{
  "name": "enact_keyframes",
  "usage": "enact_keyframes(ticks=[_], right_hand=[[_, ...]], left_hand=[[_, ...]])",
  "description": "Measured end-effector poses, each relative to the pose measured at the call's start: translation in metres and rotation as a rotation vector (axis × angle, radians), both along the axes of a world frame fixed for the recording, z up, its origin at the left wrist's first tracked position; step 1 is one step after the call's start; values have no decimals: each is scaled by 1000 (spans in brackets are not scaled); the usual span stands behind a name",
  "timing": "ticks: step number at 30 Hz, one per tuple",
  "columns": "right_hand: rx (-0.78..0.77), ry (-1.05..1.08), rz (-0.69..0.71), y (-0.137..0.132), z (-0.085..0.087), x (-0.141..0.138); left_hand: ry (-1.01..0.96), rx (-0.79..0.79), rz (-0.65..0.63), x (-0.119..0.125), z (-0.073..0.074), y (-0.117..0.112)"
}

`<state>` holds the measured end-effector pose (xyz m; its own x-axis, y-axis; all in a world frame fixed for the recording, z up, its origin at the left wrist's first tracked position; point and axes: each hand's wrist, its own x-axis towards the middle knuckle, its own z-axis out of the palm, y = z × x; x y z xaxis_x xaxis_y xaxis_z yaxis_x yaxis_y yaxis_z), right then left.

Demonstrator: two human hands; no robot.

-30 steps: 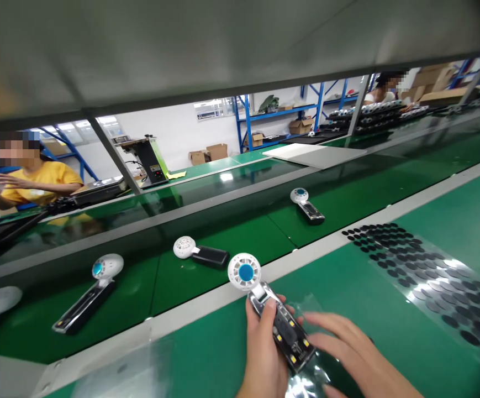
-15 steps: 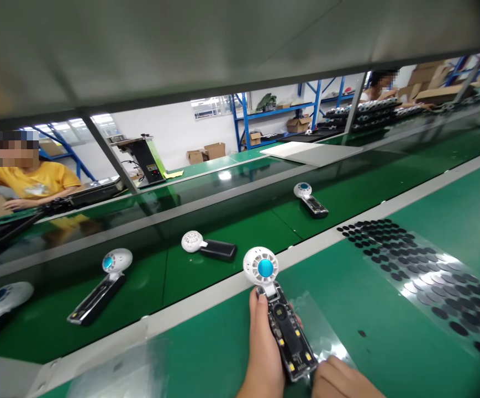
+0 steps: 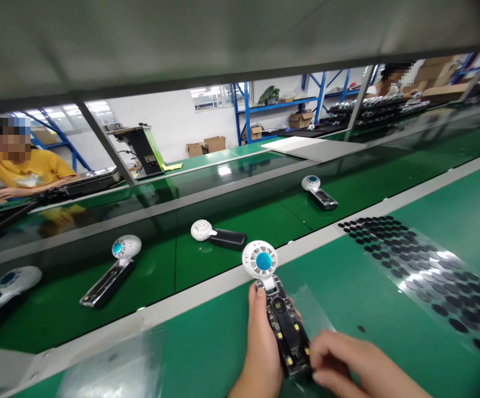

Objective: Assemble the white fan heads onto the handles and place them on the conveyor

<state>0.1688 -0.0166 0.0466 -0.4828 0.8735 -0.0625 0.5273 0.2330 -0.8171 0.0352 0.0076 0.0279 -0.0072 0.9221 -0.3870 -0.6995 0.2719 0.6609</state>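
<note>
My left hand point(image 3: 262, 342) is wrapped round the dark open handle of a small hand-held fan point(image 3: 273, 298) whose white round head with a blue centre points away from me. My right hand point(image 3: 347, 365) pinches at the near end of that handle, fingers pressed together. Under the fan lies a clear plastic sheet point(image 3: 312, 312) on the green bench point(image 3: 206, 342).
Several more fans point(image 3: 113, 271) point(image 3: 219, 235) point(image 3: 319, 192) lie on the dark green conveyor belt point(image 3: 223, 221). A shiny sheet of black round pads point(image 3: 422, 265) lies to my right. A person in a yellow shirt point(image 3: 24, 171) sits across the belt at left; another person point(image 3: 391, 80) is far right.
My right hand drew back from over the handle to its near end and now pinches there. The fans on the belt have drifted to the right.
</note>
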Motion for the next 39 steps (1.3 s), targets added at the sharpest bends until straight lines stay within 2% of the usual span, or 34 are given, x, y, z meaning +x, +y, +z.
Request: enact_keyframes(ticks=[3,7,11,21,35,39], right_hand=[[-82,70,-129,25,20,-11],[-33,80,-109,48,30,-21],[40,26,-66,53,29,-22],[151,-14,-3,51,24,-23],[312,-46,120,52,24,-23],[338,-47,156,52,22,-20]], left_hand=[[52,-4,50,0,-5,3],[85,15,146,1,-17,12],[164,32,198,0,-22,16],[208,48,187,-2,-19,13],[183,22,205,-4,-11,13],[179,19,194,-4,-13,15]])
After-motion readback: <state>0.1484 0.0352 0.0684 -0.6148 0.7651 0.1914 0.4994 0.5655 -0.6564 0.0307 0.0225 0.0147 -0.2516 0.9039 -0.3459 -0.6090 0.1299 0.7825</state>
